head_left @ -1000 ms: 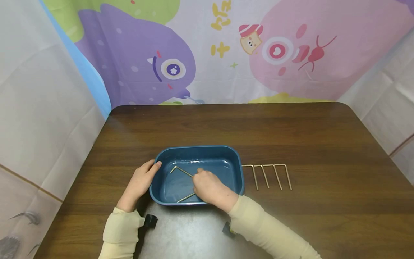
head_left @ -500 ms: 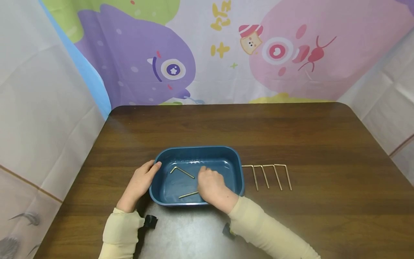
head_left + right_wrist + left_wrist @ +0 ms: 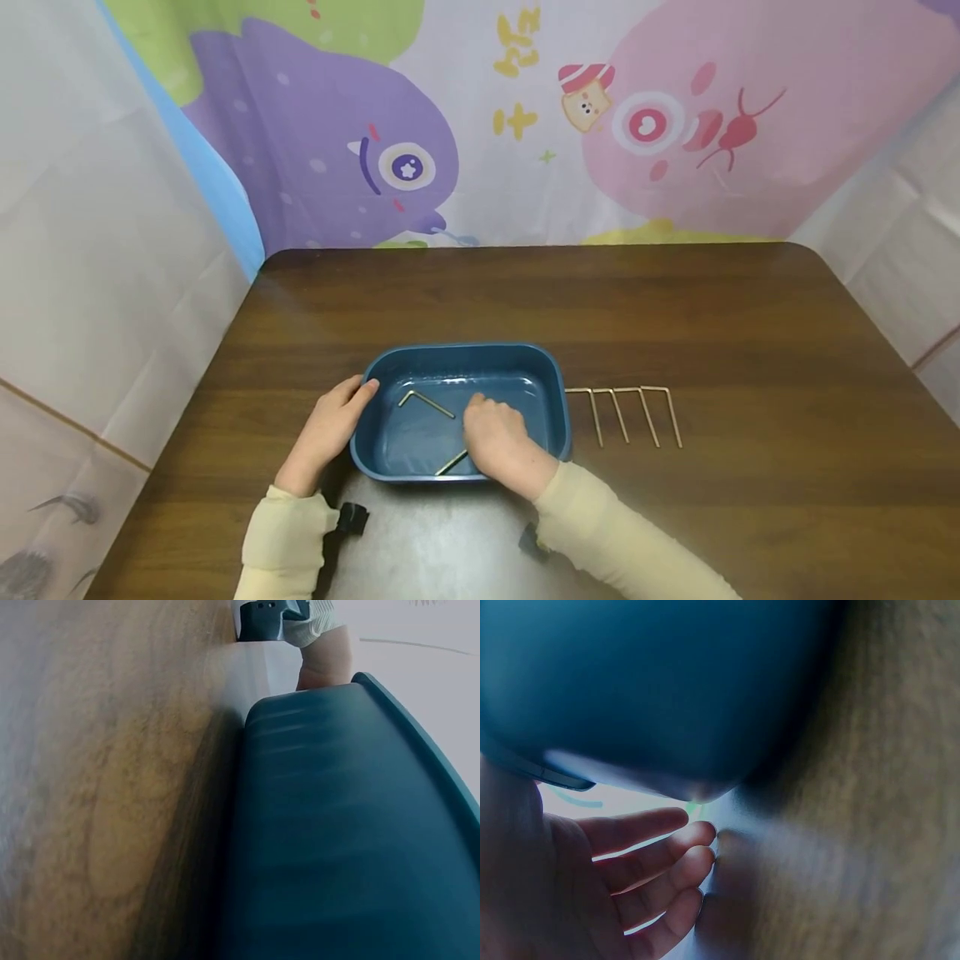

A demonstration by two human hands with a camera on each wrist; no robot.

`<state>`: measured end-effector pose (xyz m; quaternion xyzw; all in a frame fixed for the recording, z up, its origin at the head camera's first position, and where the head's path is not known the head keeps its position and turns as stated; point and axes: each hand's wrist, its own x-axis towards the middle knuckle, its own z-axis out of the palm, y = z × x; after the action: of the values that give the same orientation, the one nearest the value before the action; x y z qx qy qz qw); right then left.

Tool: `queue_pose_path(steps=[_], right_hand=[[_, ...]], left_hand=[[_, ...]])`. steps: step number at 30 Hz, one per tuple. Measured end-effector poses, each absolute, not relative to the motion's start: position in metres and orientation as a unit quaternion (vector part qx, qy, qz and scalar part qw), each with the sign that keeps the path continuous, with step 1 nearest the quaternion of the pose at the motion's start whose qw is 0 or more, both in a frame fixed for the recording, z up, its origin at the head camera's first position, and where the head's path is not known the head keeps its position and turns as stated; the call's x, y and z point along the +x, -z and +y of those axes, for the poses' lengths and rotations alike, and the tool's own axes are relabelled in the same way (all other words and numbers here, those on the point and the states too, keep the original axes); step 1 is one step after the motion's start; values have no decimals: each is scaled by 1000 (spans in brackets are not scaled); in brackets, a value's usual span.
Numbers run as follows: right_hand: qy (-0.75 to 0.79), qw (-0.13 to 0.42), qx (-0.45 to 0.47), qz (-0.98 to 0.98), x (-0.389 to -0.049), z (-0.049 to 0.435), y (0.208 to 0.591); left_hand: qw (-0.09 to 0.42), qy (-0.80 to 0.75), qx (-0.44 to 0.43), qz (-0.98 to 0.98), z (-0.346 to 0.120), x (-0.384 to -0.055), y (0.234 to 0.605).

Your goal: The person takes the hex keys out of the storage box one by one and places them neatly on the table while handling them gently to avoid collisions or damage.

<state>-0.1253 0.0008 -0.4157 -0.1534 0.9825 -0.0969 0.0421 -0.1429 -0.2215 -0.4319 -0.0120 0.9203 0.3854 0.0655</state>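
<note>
A blue rectangular basin (image 3: 457,354) sits near the front of the table. My left hand (image 3: 330,421) is at its left end, thumb on the rim, and in the left wrist view the other fingers (image 3: 656,859) extend loosely below the wall. Inside the basin, my right hand (image 3: 497,437) is curled and pinches an L-shaped Allen key (image 3: 452,462); only one end shows, and the rest is hidden by the hand. Another brass-coloured Allen key (image 3: 431,404) lies on the basin floor left of that hand. The right wrist view shows the basin's outer wall (image 3: 337,817) but not the hand.
Several more Allen keys (image 3: 649,417) lie in a row on the dark wooden table (image 3: 750,333), right of the basin. A grey mat (image 3: 427,533) lies in front of the basin. A patterned cloth (image 3: 510,192) hangs behind the table.
My right hand has shifted slightly right, and the key under it has turned, its visible end moving right toward the near wall. The other key has come free of the hand. My left hand stays put.
</note>
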Motion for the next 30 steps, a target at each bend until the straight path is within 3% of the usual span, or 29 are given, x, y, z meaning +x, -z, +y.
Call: queue_pose_path(steps=[14, 24, 30], right_hand=[[251, -76, -208, 942, -126, 19, 408], [390, 13, -236, 890, -122, 47, 386], [407, 7, -236, 883, -117, 65, 378]], left_hand=[[72, -382, -16, 921, -220, -142, 432], [68, -383, -14, 921, -220, -144, 431], [71, -381, -16, 922, -220, -143, 432]])
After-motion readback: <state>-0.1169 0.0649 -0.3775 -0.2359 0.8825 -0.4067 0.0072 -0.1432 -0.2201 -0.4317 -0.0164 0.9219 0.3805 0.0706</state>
